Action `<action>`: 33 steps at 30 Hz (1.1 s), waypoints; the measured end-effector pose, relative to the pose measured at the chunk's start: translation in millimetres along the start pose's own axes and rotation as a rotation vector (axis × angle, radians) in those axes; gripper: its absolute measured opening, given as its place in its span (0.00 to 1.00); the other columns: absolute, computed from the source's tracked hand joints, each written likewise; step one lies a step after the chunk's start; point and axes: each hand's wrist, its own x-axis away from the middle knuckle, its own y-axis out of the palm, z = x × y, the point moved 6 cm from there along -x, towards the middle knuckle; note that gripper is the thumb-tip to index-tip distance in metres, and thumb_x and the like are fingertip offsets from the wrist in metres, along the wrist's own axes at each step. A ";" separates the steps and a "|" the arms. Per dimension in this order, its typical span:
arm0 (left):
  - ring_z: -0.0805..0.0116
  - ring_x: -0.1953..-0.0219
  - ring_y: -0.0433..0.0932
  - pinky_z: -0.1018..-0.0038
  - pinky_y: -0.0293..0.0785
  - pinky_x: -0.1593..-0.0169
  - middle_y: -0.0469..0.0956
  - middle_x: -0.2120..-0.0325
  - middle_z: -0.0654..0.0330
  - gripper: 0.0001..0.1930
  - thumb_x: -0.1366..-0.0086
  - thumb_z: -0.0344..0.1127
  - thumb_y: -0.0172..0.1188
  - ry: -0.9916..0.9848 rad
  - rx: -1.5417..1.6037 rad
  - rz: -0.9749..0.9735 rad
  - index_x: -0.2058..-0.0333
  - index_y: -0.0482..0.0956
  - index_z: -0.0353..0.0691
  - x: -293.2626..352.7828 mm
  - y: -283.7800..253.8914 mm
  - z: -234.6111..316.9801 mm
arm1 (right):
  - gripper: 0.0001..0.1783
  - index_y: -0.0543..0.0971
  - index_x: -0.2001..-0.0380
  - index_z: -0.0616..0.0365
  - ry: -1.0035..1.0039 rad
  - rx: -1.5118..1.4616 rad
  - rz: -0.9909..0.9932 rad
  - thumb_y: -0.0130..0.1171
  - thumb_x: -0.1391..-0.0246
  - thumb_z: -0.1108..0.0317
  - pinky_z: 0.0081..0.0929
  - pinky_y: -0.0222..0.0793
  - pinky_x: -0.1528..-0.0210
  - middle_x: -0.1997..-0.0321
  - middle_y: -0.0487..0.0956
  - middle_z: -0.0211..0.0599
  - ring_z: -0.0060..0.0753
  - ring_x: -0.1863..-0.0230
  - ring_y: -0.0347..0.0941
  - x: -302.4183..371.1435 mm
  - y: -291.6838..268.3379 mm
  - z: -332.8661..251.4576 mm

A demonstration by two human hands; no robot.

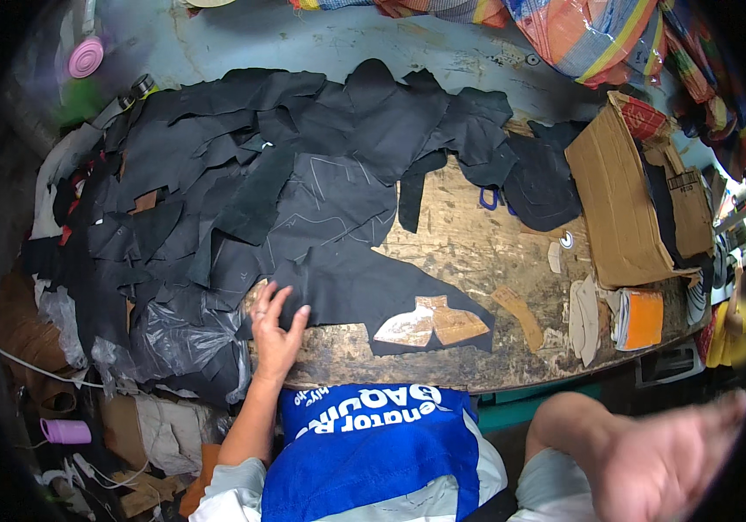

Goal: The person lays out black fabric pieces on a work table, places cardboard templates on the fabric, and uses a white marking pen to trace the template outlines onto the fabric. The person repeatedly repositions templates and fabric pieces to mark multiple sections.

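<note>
My left hand (277,337) is open, fingers spread, at the near edge of a black leather piece (347,283). Its fingertips lie at the leather's left end, beside a bare patch of the wooden table. On the right end of this piece rests a brown, wing-shaped pattern (432,322), partly shiny as if taped. My right hand (669,461) is raised at the lower right, away from the table. Motion blurs its fingers, and I cannot make out whether they hold anything.
Overlapping black leather sheets (243,148), some with pale drawn outlines, cover the table's (460,226) left and back. At right stand a cardboard box (616,191), an orange-covered pad (640,319) and loose card patterns (583,317). Blue scissor handles (489,199) show beneath leather. Clear plastic (177,335) lies at left.
</note>
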 end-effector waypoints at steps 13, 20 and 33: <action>0.50 0.61 0.77 0.67 0.72 0.57 0.78 0.65 0.47 0.28 0.59 0.38 0.73 -0.267 0.046 -0.139 0.58 0.74 0.34 -33.8 21.3 -38.8 | 0.30 0.76 0.63 0.63 1.118 0.667 -1.114 0.74 0.72 0.61 0.39 0.67 0.56 0.65 0.78 0.48 0.51 0.61 0.73 291.9 -5.8 133.8; 0.76 0.72 0.76 0.79 0.73 0.66 0.80 0.73 0.59 0.11 0.45 0.29 0.64 -0.249 0.496 -0.137 0.65 0.79 0.29 -42.0 -0.2 -36.0 | 0.19 0.76 0.63 0.61 1.606 -0.116 -0.625 0.70 0.62 0.74 0.22 0.70 0.58 0.65 0.79 0.34 0.25 0.63 0.74 264.5 -20.7 155.5; 0.76 0.69 0.73 0.79 0.69 0.65 0.79 0.73 0.58 0.10 0.41 0.30 0.59 0.034 0.497 -0.127 0.65 0.78 0.27 -54.5 -41.7 23.0 | 0.18 0.72 0.61 0.59 1.483 -0.219 0.021 0.65 0.56 0.78 0.23 0.69 0.55 0.62 0.78 0.35 0.24 0.62 0.74 212.7 -61.9 161.3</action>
